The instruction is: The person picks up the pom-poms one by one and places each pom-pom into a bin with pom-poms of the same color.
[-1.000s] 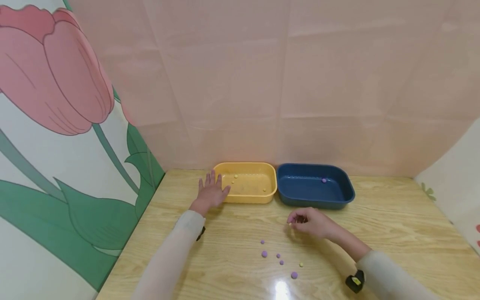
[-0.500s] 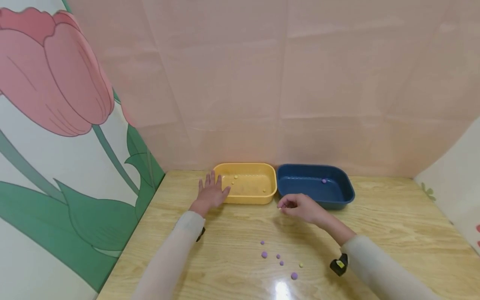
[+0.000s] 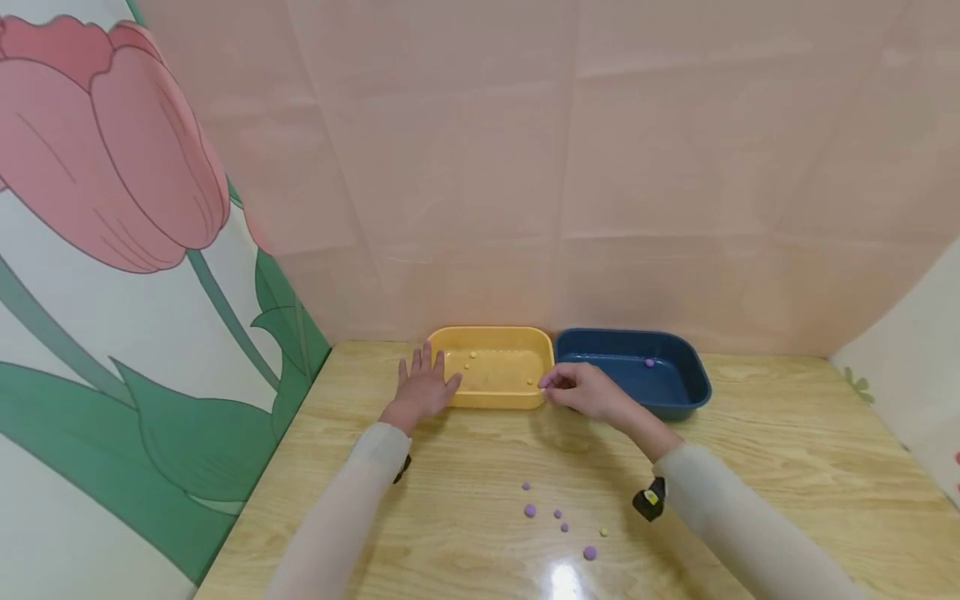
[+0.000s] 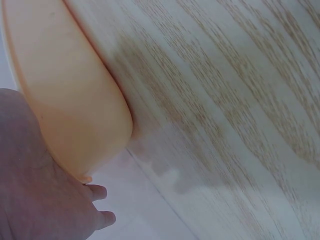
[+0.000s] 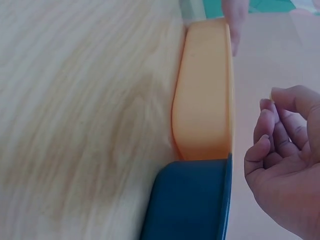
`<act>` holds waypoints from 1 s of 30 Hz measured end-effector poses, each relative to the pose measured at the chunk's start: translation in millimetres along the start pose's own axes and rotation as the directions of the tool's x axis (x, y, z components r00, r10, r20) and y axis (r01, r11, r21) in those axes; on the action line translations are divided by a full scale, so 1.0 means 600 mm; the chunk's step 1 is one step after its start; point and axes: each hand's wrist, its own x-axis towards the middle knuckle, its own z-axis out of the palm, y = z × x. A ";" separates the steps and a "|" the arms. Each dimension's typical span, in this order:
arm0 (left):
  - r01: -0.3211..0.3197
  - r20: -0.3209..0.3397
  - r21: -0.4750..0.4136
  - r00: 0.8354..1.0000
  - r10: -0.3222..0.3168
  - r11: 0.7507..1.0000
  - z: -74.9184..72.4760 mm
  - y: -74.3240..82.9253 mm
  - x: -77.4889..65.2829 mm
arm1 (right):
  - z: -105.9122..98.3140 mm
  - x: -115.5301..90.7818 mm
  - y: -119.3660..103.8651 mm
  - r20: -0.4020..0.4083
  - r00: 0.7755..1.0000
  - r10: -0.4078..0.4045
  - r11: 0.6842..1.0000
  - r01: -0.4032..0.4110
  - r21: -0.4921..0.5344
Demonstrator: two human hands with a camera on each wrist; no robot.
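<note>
My left hand (image 3: 422, 390) rests on the left end of the yellow tray (image 3: 491, 401), its fingers straight and spread. In the left wrist view that hand (image 4: 35, 175) lies against the tray's rim. My right hand (image 3: 588, 392) is over the spot where the yellow tray meets the blue tray (image 3: 678, 410). Between its thumb and index fingertip it pinches a tiny yellow ball (image 5: 271, 95), mostly covered by the fingers. Several small yellow balls (image 3: 472, 355) lie inside the yellow tray. A purple ball (image 3: 649, 362) sits in the blue one.
On the wooden table (image 3: 450, 533), in front of the trays, lie several purple balls (image 3: 530, 511) of differing sizes and one yellow ball (image 3: 603, 532). A pink sheet (image 3: 480, 167) hangs directly behind the trays. A wall with a painted tulip (image 3: 112, 150) stands at the left.
My right hand has moved forward and left, from above the table to the inner edges of the trays, still pinching the yellow ball. The left hand has stayed in place.
</note>
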 end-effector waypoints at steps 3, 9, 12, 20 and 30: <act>0.003 -0.002 0.009 1.000 -0.002 1.000 -0.002 0.002 0.000 | -0.002 0.012 -0.002 -0.013 1.000 -0.012 1.000 0.011 -0.017; 0.000 -0.010 0.002 1.000 0.000 1.000 -0.001 0.003 0.002 | -0.005 0.037 -0.006 -0.034 0.999 0.036 0.999 -0.036 0.013; 0.006 -0.012 -0.009 1.000 -0.006 1.000 0.000 0.003 0.002 | -0.005 0.051 -0.006 -0.040 0.997 0.065 0.997 -0.064 0.034; 0.008 -0.003 0.010 1.000 -0.008 1.000 0.005 -0.001 0.004 | -0.006 0.083 -0.002 -0.057 0.992 0.111 0.992 -0.108 0.061; 0.008 -0.008 -0.004 1.000 -0.008 1.000 0.003 0.000 0.004 | -0.002 0.112 -0.003 -0.068 0.976 0.205 0.972 -0.196 0.126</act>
